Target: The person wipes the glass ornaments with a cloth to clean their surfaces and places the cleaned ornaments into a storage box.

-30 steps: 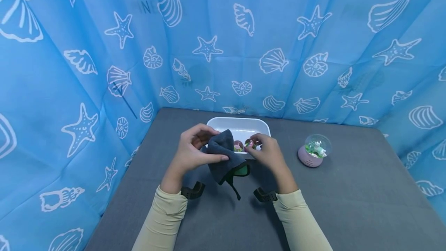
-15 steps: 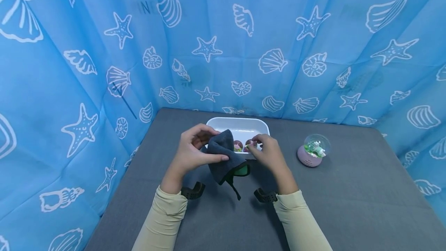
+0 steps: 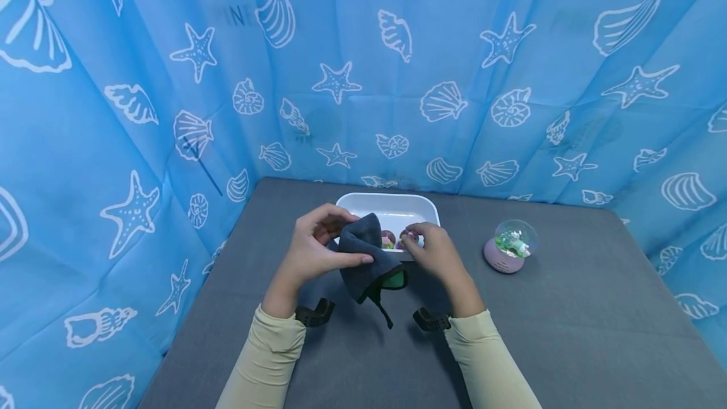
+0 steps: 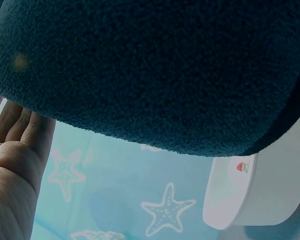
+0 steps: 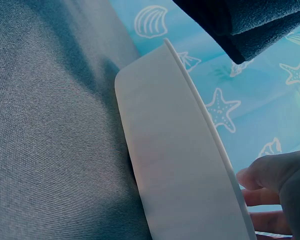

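My left hand (image 3: 309, 251) holds a dark blue-grey cloth (image 3: 366, 264) with black edging, a black loop and a green patch of underside showing. Its fleecy surface (image 4: 140, 75) fills most of the left wrist view. Just beyond the cloth is a white tray (image 3: 394, 204). My right hand (image 3: 437, 256) reaches over the tray's near rim, thumb and fingers curled round a small clear ball (image 3: 404, 242) with pink inside. Beside it in the tray sits a similar small ball (image 3: 388, 240), partly covered by the cloth. In the right wrist view the tray wall (image 5: 175, 150) hides what the right fingers (image 5: 262, 195) hold.
A snow globe (image 3: 505, 259) with a pink base and a white figure stands on the grey tablecloth (image 3: 591, 308), right of the tray. Blue curtains (image 3: 363, 112) with shells and starfish hang behind the table and at both sides.
The right fingers have shifted slightly on the small ball, and its pink content shows at a different angle. The left hand and the cloth keep their place.
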Demonstrator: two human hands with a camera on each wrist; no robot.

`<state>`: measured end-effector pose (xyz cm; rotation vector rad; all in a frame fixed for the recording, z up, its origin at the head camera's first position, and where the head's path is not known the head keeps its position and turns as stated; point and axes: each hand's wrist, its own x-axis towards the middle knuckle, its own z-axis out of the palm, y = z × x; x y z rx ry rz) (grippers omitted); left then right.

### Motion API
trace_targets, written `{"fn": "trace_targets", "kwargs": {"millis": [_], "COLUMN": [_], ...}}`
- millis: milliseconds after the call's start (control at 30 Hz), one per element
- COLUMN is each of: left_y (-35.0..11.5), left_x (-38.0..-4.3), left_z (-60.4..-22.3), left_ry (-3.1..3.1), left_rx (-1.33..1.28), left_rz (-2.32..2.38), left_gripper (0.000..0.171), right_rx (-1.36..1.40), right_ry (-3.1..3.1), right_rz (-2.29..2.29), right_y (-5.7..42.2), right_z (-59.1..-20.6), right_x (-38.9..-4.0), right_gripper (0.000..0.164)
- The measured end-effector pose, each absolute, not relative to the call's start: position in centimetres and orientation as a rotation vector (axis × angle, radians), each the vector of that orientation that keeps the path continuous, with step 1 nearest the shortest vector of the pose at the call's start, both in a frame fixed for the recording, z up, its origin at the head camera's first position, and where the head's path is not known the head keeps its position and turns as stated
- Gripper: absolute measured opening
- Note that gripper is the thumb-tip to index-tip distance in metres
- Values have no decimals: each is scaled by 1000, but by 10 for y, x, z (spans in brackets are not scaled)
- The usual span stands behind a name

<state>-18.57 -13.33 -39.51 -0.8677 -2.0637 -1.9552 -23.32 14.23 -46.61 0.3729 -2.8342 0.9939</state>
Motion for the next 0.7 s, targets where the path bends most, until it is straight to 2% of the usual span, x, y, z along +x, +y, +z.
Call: {"fn": "trace_targets", "kwargs": {"millis": [367,700], "left_y": [-133,-132], "left_x": [-186,-186], "left_z": [-396,-398], "left_ry": [-2052,-2045], "left_rx": [-886,-895], "left_rz": [-1967,-1968], "left_gripper": [57,57], "right_rx": [405,454], "right_ry": [-2848,-2768], "right_rz": [961,1030], "right_y": [142,148], "right_z": [-465,-466], "right_x": [-229,-224], "right_gripper": [21,24]}}
